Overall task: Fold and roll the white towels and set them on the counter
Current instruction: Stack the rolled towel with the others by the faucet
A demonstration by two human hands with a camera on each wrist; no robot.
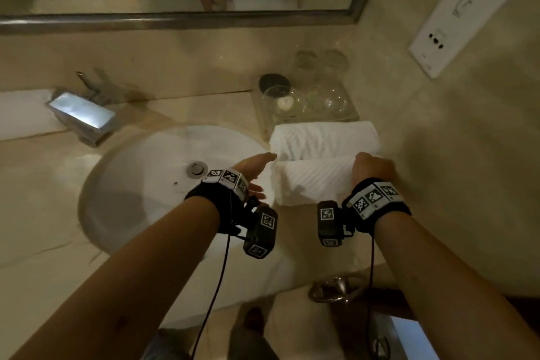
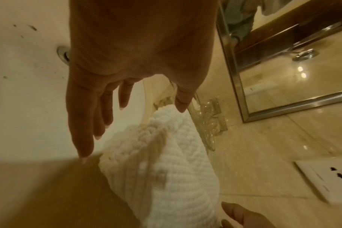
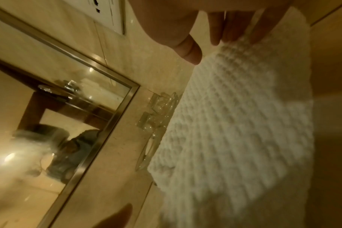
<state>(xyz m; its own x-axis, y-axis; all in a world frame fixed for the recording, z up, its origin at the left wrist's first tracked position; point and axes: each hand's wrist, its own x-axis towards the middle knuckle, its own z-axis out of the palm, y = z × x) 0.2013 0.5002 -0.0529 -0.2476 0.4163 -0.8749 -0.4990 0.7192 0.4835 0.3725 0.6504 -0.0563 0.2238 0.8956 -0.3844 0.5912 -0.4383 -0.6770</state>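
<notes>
While left hand (image 1: 253, 170) hovered with fingers straight and spread beside sink (image 1: 122, 184), right hand (image 1: 372, 166) rested fingers on near white waffle-weave rolled towel (image 1: 312, 181), on beige stone counter (image 1: 438, 184) touching second rolled white towel (image 1: 321, 139). Wall socket plate (image 1: 464, 14): writing unreadable.

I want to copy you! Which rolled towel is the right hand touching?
The front towel, nearest the person. The right hand rests on its right end. The back towel, beside the glass tray, is untouched.
</notes>
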